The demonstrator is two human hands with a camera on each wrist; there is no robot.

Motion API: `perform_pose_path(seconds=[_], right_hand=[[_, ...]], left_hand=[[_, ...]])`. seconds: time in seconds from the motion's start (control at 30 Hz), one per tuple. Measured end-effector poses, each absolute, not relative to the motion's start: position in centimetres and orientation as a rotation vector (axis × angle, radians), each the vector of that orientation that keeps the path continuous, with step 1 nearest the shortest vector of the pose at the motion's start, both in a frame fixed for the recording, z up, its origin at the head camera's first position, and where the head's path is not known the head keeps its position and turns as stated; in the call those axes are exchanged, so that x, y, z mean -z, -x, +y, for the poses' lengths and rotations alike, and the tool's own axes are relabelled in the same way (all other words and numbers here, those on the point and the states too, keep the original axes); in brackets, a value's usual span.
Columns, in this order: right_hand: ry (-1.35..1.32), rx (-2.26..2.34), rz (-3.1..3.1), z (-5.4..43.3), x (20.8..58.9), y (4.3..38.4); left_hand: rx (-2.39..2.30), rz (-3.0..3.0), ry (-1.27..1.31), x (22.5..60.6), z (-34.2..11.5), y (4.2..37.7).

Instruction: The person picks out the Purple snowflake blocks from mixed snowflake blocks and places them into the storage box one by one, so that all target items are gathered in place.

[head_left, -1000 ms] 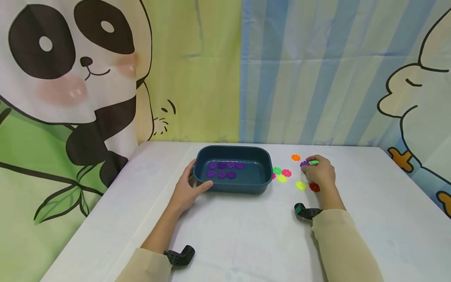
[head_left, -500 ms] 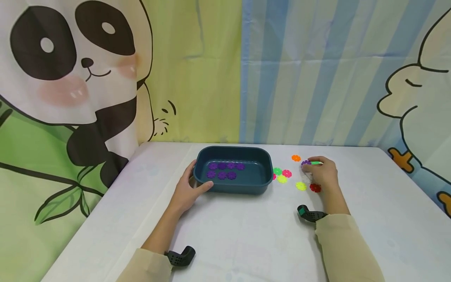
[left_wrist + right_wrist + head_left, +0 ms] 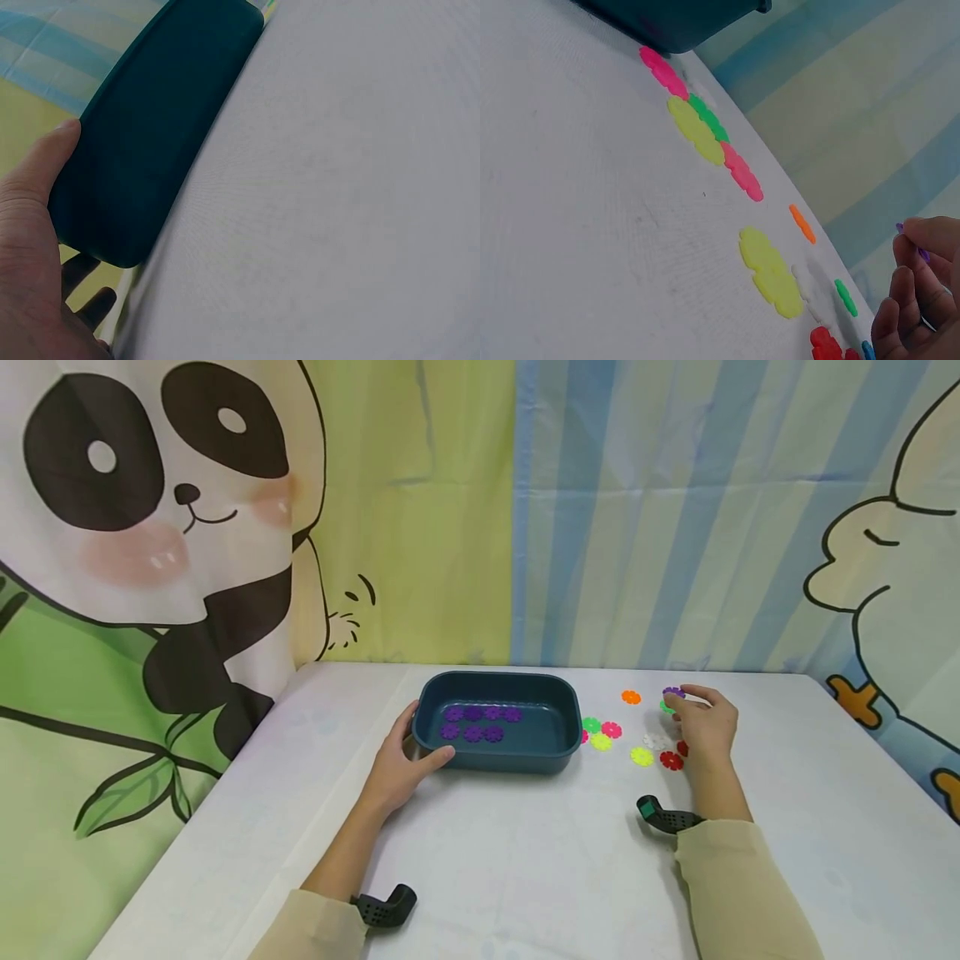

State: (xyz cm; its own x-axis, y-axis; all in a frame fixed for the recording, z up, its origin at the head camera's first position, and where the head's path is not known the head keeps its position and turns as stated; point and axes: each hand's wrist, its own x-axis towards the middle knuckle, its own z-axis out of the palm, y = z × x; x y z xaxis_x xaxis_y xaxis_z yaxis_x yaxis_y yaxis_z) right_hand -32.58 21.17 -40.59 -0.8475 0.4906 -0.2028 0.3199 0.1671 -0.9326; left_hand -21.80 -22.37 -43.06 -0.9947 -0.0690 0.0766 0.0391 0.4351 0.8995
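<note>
My left hand (image 3: 397,768) grips the left end of a dark teal plastic basin (image 3: 502,762), its thumb on the front side and the fingers round the end. In the left wrist view the basin's side (image 3: 150,150) rests against the thumb. Several purple notched discs (image 3: 472,734) lie flat inside it, in two rows. To the right, my right hand (image 3: 708,727) pinches another purple disc (image 3: 673,692) between thumb and fingers, raised over the table. A green disc (image 3: 665,706) lies just below those fingertips. In the right wrist view the held purple disc (image 3: 923,256) is mostly covered by the fingers.
Beside the basin's right end are a pink disc (image 3: 611,729), a green disc (image 3: 591,725) and a yellow disc (image 3: 601,742). An orange disc (image 3: 631,697) lies farther back. Near the right wrist are yellow (image 3: 641,757), white (image 3: 660,742) and red (image 3: 671,761) discs. A printed curtain (image 3: 420,568) hangs behind the table.
The right hand has shifted right and slightly back, carrying the purple disc with it. The green disc at its fingers is now separate on the table. The left hand and basin have stayed put.
</note>
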Motion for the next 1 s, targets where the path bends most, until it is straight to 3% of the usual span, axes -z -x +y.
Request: perform_pose_path(seconds=[1.0], right_hand=[[0.515, -2.029, -1.969, 19.8, 34.2, 30.2]], left_hand=[[1.611, -2.569, -0.023, 43.1, -22.4, 21.8]])
